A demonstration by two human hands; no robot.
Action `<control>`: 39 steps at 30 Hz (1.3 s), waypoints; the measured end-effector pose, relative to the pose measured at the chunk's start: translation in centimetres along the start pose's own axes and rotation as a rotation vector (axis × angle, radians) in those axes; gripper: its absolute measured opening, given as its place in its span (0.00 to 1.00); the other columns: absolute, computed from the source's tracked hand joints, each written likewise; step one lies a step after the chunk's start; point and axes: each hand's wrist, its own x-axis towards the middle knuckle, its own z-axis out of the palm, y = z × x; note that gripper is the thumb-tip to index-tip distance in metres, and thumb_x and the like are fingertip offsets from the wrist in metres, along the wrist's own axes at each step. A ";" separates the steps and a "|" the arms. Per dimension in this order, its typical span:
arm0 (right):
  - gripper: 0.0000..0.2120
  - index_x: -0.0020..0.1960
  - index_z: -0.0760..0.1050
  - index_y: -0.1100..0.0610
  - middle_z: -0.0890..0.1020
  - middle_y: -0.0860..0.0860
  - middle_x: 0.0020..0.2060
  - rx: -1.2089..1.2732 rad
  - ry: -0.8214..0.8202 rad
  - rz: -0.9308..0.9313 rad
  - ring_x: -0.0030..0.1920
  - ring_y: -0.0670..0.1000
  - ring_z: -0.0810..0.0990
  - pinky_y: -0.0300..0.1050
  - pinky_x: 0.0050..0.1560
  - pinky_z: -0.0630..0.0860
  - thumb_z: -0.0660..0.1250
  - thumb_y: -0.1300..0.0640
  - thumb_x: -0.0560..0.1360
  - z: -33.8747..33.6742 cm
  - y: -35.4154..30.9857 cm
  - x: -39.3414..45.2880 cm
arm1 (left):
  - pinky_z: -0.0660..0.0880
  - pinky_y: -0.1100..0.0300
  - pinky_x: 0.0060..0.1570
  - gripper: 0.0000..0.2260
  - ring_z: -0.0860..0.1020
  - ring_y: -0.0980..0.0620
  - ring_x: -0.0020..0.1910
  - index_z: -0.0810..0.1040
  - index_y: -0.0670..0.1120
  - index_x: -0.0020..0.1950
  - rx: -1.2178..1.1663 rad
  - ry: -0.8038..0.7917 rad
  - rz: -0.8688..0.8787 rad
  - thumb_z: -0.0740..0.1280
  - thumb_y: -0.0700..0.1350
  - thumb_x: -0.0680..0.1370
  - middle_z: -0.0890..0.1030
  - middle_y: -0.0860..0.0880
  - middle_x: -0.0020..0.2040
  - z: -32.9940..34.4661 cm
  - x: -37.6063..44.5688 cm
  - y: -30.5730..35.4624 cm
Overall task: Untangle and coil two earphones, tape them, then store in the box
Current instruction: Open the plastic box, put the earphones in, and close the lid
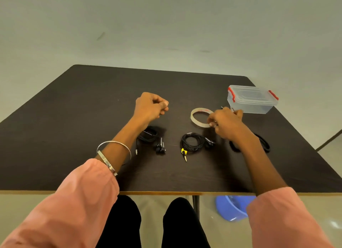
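Both black coiled earphones (pixel 192 143) lie on the dark desk (pixel 74 108). My right hand (pixel 226 122) pinches the translucent tape ring (pixel 194 116), presumably for binding; left hand (pixel 150 107) curls, contents unclear.

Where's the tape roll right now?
In the head view the tape roll lies flat on the table, right of centre, just beyond the coiled earphone with the yellow plug; the right hand is at its right edge, the box beyond.

No legible text, label, brand, number or sign is found. Faint reddish marks are noted on the inner face of the tape roll (pixel 200 117), at about 1 o'clock on the desk (pixel 92 103), too blurred to be read.
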 end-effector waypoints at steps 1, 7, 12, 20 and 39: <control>0.11 0.56 0.79 0.50 0.77 0.49 0.49 0.026 -0.006 0.012 0.60 0.54 0.69 0.58 0.64 0.59 0.63 0.60 0.78 0.1 0.6 -0.5 | 0.78 0.64 0.36 0.04 0.81 0.55 0.36 0.83 0.44 0.45 -0.003 -0.016 0.009 0.69 0.42 0.77 0.84 0.48 0.39 0.6 0.2 0.4; 0.09 0.54 0.82 0.52 0.82 0.46 0.48 0.716 0.252 0.027 0.51 0.46 0.78 0.43 0.55 0.72 0.67 0.60 0.77 -1.7 5.5 -1.7 | 0.79 0.64 0.38 0.04 0.82 0.54 0.38 0.82 0.42 0.48 -0.059 -0.169 0.005 0.68 0.39 0.77 0.84 0.46 0.41 5.5 2.1 3.9; 0.10 0.57 0.79 0.59 0.82 0.53 0.53 0.863 0.672 0.566 0.55 0.52 0.79 0.41 0.57 0.72 0.65 0.59 0.77 -1.6 12.1 2.2 | 0.80 0.59 0.48 0.04 0.82 0.47 0.48 0.79 0.38 0.51 -0.273 -0.248 -0.165 0.65 0.36 0.78 0.83 0.40 0.49 11.2 5.4 6.6; 0.22 0.65 0.71 0.63 0.77 0.59 0.62 1.000 0.554 0.859 0.60 0.60 0.76 0.51 0.62 0.74 0.67 0.50 0.77 0.7 17.0 4.3 | 0.72 0.57 0.58 0.11 0.74 0.51 0.55 0.73 0.39 0.62 -0.358 -0.493 -0.325 0.61 0.41 0.81 0.77 0.47 0.56 20.7 6.7 7.9; 0.13 0.53 0.78 0.60 0.82 0.54 0.48 1.377 0.570 0.432 0.45 0.54 0.82 0.52 0.48 0.82 0.73 0.56 0.72 -4.0 2.5 4.8 | 0.82 0.53 0.47 0.11 0.83 0.47 0.45 0.78 0.42 0.57 -0.530 -0.133 -0.174 0.70 0.43 0.76 0.83 0.44 0.48 3.5 6.0 7.2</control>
